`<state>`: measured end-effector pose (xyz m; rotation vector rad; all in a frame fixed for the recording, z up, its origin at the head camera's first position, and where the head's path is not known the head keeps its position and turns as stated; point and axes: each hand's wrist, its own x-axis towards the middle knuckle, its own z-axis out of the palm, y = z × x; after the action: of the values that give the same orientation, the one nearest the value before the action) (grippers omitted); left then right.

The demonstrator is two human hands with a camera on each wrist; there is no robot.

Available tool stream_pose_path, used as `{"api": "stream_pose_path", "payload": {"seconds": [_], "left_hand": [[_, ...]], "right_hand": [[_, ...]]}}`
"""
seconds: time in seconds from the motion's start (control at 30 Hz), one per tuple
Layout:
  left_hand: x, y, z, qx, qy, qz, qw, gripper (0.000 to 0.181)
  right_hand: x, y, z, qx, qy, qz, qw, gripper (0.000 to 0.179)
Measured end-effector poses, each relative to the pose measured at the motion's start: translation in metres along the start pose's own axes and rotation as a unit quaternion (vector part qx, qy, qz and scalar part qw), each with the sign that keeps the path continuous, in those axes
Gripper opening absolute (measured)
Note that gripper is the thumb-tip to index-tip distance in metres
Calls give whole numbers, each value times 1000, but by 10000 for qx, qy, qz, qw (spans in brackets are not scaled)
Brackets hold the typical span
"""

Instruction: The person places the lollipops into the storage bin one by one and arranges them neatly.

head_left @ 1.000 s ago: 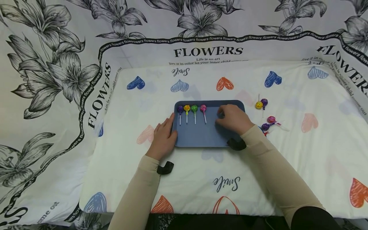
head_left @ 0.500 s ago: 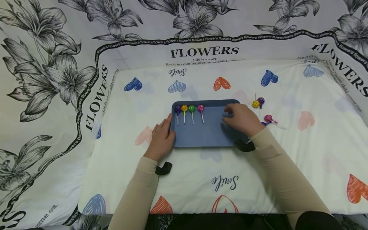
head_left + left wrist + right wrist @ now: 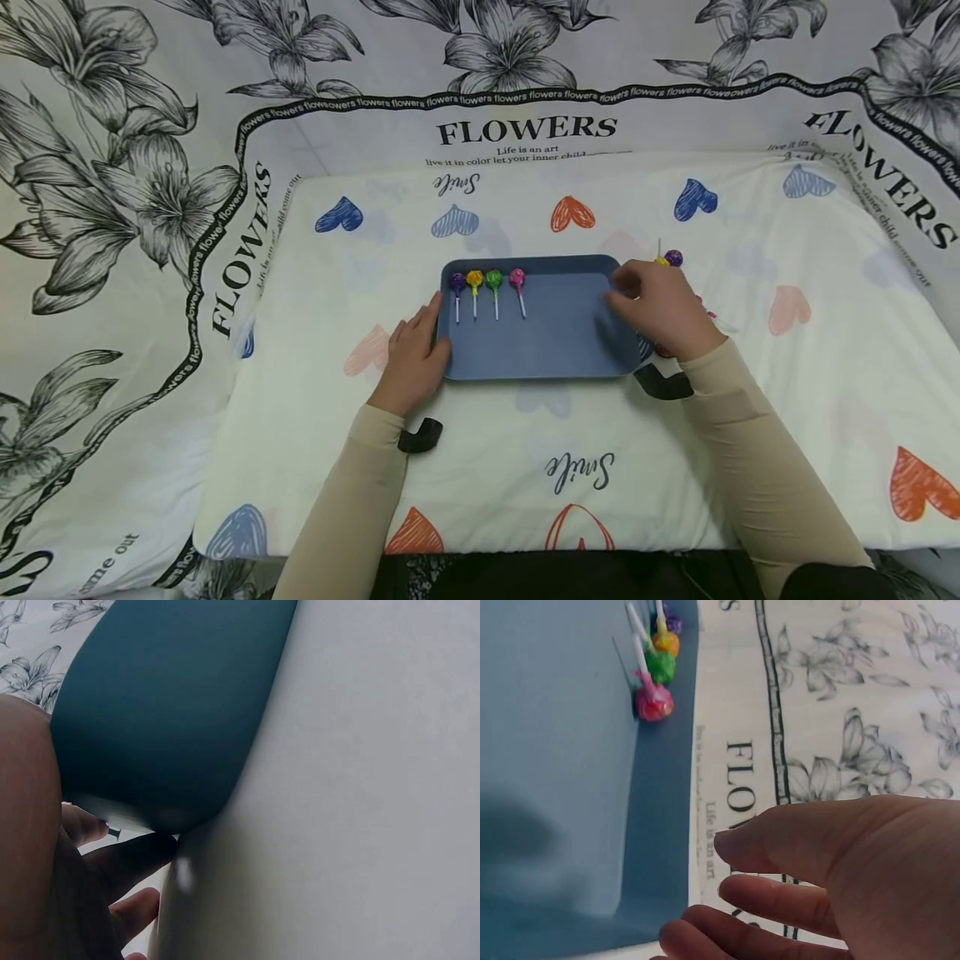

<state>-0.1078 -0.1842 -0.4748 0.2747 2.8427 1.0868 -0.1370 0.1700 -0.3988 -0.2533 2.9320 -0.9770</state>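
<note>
A purple lollipop [image 3: 457,283], an orange one [image 3: 474,278], a green one [image 3: 493,279] and a pink one [image 3: 517,279] lie in the tray [image 3: 555,342] along its far edge, starting near the far left corner. Heads sit toward the far wall, sticks toward the near edge; so neat a row looks deliberate, the wall probably serving as a guide. The pink one stands slightly wider apart.

On the cloth [image 3: 300,450] beyond the tray's right edge lie a yellow one [image 3: 662,261] and a second purple one [image 3: 674,258].

The left hand [image 3: 411,362] lies against the tray's left edge, fingers extended and touching it rather than wrapped round, presumably steadying it. The right hand [image 3: 666,308] is over the right edge near the far corner, back uppermost; its grip is apart, thumb and bent fingers separated with nothing between them.
</note>
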Motion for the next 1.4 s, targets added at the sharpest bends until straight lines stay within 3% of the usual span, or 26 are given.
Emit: {"api": "stream_pose_path", "payload": {"seconds": [0.2, 0.53, 1.23, 1.4], "left_hand": [[-1, 2, -1, 10, -12, -16, 10000, 66], [0, -2, -4, 63, -21, -78, 9999, 67], [-1, 3, -3, 23, -44, -106, 9999, 66], [-1, 3, -2, -23, -37, -109, 9999, 66]], "right_hand": [[-9, 8, -8, -268, -44, 197, 9994, 28], [-24, 22, -13, -467, -704, 603, 9946, 31], [-53, 48, -17, -717, -1253, 448, 9885, 32], [-57, 49, -17, -823, -1286, 246, 9880, 34]]}}
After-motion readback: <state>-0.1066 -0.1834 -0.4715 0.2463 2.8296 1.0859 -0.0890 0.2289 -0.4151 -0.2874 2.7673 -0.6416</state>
